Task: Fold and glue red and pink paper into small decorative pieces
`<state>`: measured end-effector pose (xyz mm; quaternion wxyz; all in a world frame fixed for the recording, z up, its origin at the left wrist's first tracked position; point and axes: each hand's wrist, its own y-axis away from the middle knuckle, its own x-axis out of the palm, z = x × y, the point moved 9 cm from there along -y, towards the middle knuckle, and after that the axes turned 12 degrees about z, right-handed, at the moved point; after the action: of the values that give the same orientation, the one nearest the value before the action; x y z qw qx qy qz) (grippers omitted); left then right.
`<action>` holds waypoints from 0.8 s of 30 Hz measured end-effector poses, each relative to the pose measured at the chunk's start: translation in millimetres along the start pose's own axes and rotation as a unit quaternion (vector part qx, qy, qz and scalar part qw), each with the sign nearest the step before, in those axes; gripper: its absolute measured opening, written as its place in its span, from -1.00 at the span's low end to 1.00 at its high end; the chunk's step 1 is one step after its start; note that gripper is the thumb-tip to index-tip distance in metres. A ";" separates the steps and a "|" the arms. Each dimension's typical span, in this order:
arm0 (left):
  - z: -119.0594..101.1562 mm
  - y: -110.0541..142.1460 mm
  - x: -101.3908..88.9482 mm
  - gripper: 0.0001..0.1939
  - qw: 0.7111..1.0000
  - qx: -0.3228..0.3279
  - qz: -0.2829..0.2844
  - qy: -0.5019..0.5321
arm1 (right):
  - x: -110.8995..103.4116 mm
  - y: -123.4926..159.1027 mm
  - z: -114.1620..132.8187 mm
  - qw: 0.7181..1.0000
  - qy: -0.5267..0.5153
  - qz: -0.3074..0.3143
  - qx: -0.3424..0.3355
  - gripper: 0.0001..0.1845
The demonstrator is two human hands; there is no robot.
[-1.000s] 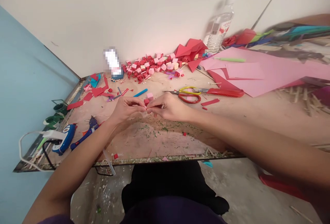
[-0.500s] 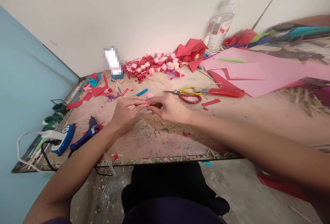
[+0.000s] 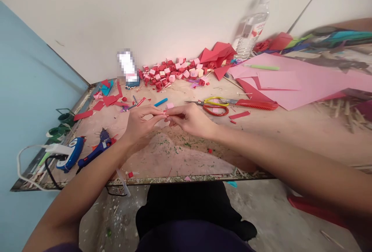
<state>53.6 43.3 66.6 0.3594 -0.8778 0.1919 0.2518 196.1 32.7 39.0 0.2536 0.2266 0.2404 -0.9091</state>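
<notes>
Fingers (image 3: 152, 110) of left hand (image 3: 141, 123) and right hand (image 3: 193, 122) nearly meet mid-frame, thumbs and fingertips of both clamped on small pink piece (image 3: 165, 114); piece mostly covered, exact shape can't tell. Held above table (image 3: 186, 163), left of frame centre. Blue stick (image 3: 161, 102) just beyond left hand. Scissors (image 3: 202, 103), yellow and red handles, near right hand, red-handled tool (image 3: 257, 104) farther right. Pile of red and pink cubes (image 3: 171, 74) upper centre. Pink sheets (image 3: 287, 97) upper right, by bottle (image 3: 252, 29). Blue glue gun (image 3: 99, 150) lower left.
</notes>
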 end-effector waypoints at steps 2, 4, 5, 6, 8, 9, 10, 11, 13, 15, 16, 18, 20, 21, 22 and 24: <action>0.5 0.3 0.4 -0.85 1.000 -0.004 0.000 0.002 | -3.5 0.6 0.1 1.000 0.015 -0.017 0.003 -0.79; -0.1 0.6 0.7 -0.87 1.000 -0.003 0.000 0.009 | -6.1 0.9 2.3 0.999 0.030 -0.024 -0.002 -0.79; -0.8 0.7 1.0 -0.88 1.000 -0.001 0.002 0.016 | -6.7 0.9 4.3 0.999 0.038 -0.023 -0.009 -0.80; -1.7 0.7 1.4 -0.89 1.000 0.003 0.004 0.023 | -7.2 1.1 7.0 0.998 0.047 -0.023 -0.020 -0.80; -3.4 1.0 2.6 -0.91 0.999 0.009 0.008 0.036 | -9.2 2.4 13.4 0.996 0.073 -0.032 -0.048 -0.82; -3.4 1.3 3.0 -0.92 0.999 0.007 0.008 0.041 | -9.9 3.3 16.6 0.994 0.087 -0.038 -0.062 -0.82; -3.0 1.8 3.1 -0.93 0.999 0.003 0.005 0.046 | -10.5 4.2 19.2 0.991 0.100 -0.044 -0.074 -0.83; -2.4 2.3 3.0 -0.93 0.999 -0.002 0.000 0.052 | -10.9 5.1 20.8 0.989 0.109 -0.049 -0.082 -0.82; -1.4 3.4 2.3 -0.93 0.998 -0.009 -0.010 0.064 | -11.4 6.3 21.4 0.988 0.118 -0.056 -0.086 -0.81; -0.9 3.8 2.0 -0.93 0.997 -0.011 -0.012 0.069 | -12.0 7.2 21.2 0.987 0.120 -0.062 -0.088 -0.81; -0.7 3.5 2.1 -0.94 0.997 -0.010 -0.009 0.070 | -12.3 7.7 21.6 0.986 0.123 -0.066 -0.091 -0.81; -0.4 2.2 2.7 -0.96 0.998 -0.005 0.003 0.070 | -12.4 8.5 23.4 0.983 0.133 -0.070 -0.103 -0.81; -0.6 0.1 2.7 -0.96 0.998 0.002 0.014 0.069 | -13.4 8.8 24.3 0.983 0.132 -0.073 -0.106 -0.81; -0.3 -0.9 2.2 -0.95 0.998 0.002 0.016 0.067 | -14.4 8.8 24.3 0.984 0.124 -0.075 -0.105 -0.82; 0.1 -1.7 1.1 -0.94 0.998 0.000 0.013 0.065 | -15.4 8.6 24.1 0.985 0.113 -0.075 -0.102 -0.83; 0.9 -2.9 -1.2 -0.92 0.998 -0.004 0.005 0.065 | -16.8 8.0 24.0 0.988 0.097 -0.070 -0.095 -0.82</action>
<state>53.9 46.1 68.3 0.3411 -0.8929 0.2181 0.1970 206.6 19.3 64.2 0.1858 0.2710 0.3646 -0.8712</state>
